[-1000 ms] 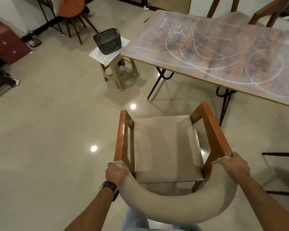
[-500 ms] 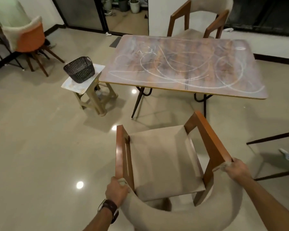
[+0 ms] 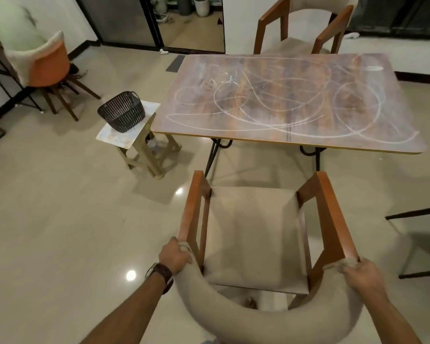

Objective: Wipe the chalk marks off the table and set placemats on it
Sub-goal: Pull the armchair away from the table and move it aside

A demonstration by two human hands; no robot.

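Observation:
A brown wood-grain table [image 3: 288, 103] stands ahead, its top covered in looping white chalk marks [image 3: 271, 112]. In front of it, apart from its near edge, is a beige cushioned armchair [image 3: 253, 234] with orange-brown wooden arms. My left hand [image 3: 175, 255] grips the left end of the chair's curved padded back. My right hand [image 3: 358, 273] grips the right end of that back. No placemat or cloth shows.
A black woven basket [image 3: 122, 111] sits on a small beige stool [image 3: 139, 142] left of the table. A second armchair [image 3: 301, 26] stands behind the table. An orange chair [image 3: 47, 68] is at far left, dark chair legs [image 3: 417, 214] at right. Glossy tiled floor surrounds all.
The view has lifted and turned right, bringing the whole table in. The chair, held by both hands, now faces the table's near edge squarely and sits closer to it.

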